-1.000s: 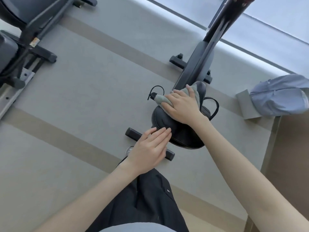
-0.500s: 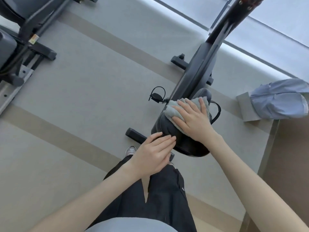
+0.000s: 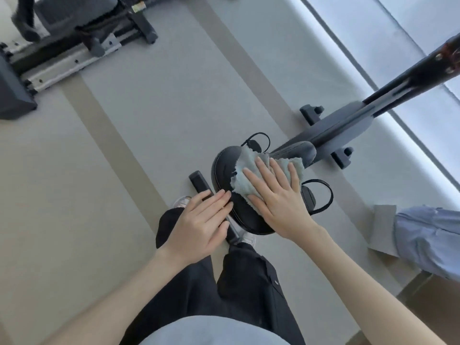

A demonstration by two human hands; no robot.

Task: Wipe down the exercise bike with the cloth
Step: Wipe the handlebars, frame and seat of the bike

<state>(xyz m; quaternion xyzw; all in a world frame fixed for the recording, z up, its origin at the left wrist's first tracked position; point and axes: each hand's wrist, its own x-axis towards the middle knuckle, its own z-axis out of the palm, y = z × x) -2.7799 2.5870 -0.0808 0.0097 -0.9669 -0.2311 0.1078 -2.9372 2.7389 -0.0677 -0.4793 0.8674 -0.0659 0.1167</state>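
Far left: other gym machine (image 3: 74, 38). Centre: left hand (image 3: 199, 225), fingers straight and pressed together, tips touching near-left edge of black saddle (image 3: 224, 168). Right hand (image 3: 278, 197) flat, fingers spread, pressing grey cloth (image 3: 246, 168) onto saddle top. Exercise bike frame (image 3: 348, 123) runs far right. Blue garment (image 3: 430, 237) at right.

cloth (image 3: 249, 178) on saddle (image 3: 225, 163), under right hand (image 3: 278, 200) | left hand (image 3: 199, 225) at saddle's left edge | bike frame (image 3: 348, 125) beyond saddle | second machine (image 3: 74, 48) far left | garment (image 3: 428, 240) far right
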